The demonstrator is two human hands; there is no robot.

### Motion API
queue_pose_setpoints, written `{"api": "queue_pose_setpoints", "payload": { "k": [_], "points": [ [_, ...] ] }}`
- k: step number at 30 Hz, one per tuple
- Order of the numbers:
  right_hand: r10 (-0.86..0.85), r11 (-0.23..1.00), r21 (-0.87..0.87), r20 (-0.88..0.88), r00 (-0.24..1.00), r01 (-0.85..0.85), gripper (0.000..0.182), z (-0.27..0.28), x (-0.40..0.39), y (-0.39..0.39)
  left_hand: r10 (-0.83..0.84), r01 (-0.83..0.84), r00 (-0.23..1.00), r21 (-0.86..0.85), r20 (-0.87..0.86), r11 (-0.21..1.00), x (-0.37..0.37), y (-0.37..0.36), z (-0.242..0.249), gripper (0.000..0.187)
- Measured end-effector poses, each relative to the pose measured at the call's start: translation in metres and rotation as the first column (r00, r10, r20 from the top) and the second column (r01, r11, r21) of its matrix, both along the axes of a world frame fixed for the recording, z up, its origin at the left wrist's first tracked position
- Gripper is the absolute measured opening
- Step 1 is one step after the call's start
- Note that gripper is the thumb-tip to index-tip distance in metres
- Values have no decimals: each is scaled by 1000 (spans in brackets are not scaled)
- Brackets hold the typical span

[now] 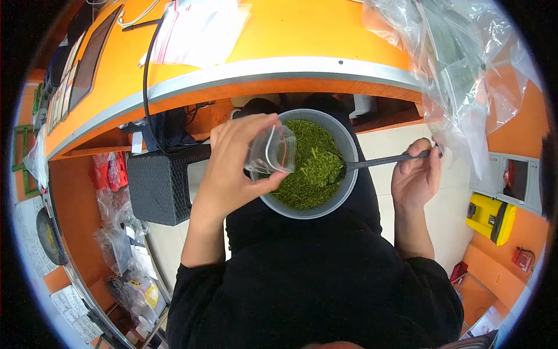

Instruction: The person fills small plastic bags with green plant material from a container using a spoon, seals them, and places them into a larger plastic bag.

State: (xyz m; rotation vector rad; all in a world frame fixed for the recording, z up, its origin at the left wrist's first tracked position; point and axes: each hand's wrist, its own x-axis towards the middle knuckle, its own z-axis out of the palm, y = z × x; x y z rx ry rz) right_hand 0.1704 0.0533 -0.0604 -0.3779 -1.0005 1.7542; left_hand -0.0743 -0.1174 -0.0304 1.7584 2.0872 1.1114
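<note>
On my lap rests a round grey bucket [353, 142] filled with finely chopped green plant matter [311, 189]. My left hand [235, 157] grips a small clear zip bag [273, 150] by its sides, its mouth held apart above the left part of the bucket. Between the fingers of my right hand [418, 171] is the end of a dark long-handled spoon [389, 160]. The spoon's head lies over the bucket with a heap of the green bits on it, partly hidden by them.
An orange desk [308, 38] with a grey edge curves ahead, carrying a stack of clear zip bags [200, 35]. A large clear plastic bag [459, 70] hangs over its right end. A black woven-pattern bin [157, 189] stands left, and a yellow case [491, 218] right.
</note>
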Motion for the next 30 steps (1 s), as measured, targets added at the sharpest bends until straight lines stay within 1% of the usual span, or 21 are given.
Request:
{"api": "queue_pose_setpoints", "payload": {
  "k": [2,4,6,8,10,12,16,18,19,20,22,23,24,26,27,29,30],
  "points": [
    [-51,999,-19,-44,998,50,26,4,4,-1,-34,34,996,-1,-88,999,4,3,4,73],
    [-57,998,7,-52,997,57,27,12,2,-2,-52,50,994,-22,-97,998,8,5,8,73],
    [-42,991,129,-33,999,46,24,16,1,-2,-71,67,992,-43,-107,997,12,6,10,73],
    [-67,989,130,-32,997,70,21,19,-3,-4,-115,115,988,0,-102,993,15,8,11,73],
    [-89,987,130,-31,996,93,19,23,-5,-5,-132,132,985,-4,-107,991,17,9,12,73],
    [-30,971,237,24,999,23,19,26,-6,-6,-148,148,983,-11,-111,989,20,9,12,73],
    [4,964,266,67,998,-22,19,40,-13,-15,-161,160,982,-21,-95,987,25,11,10,72],
    [50,930,357,108,993,-86,20,45,-17,-20,-171,170,982,-29,-82,985,26,12,8,72],
    [111,931,333,136,984,-151,30,49,-17,-22,-175,173,981,-30,-78,984,26,12,5,71],
    [110,931,333,136,985,-150,30,51,-17,-24,-178,176,981,-31,-75,984,26,13,4,69],
    [147,887,396,244,959,-237,40,54,-18,-26,-179,178,982,-30,-62,984,27,13,4,67],
    [170,891,371,260,951,-260,48,55,-14,-25,-180,178,983,-28,-49,984,27,14,4,65],
    [169,891,372,260,951,-260,48,57,-13,-23,-180,179,982,-28,-49,984,28,14,4,65],
    [231,835,427,300,925,-347,41,64,-13,-18,-156,156,988,27,-2,987,28,14,3,63],
    [232,835,427,301,925,-348,41,65,-13,-17,-155,155,988,27,-2,988,28,14,3,63],
    [140,844,464,295,945,-270,34,65,-14,-15,-134,132,991,63,28,989,28,15,3,62],
    [140,843,465,296,945,-271,34,65,-14,-15,-133,131,991,64,28,989,27,15,2,62]
  ]
}}
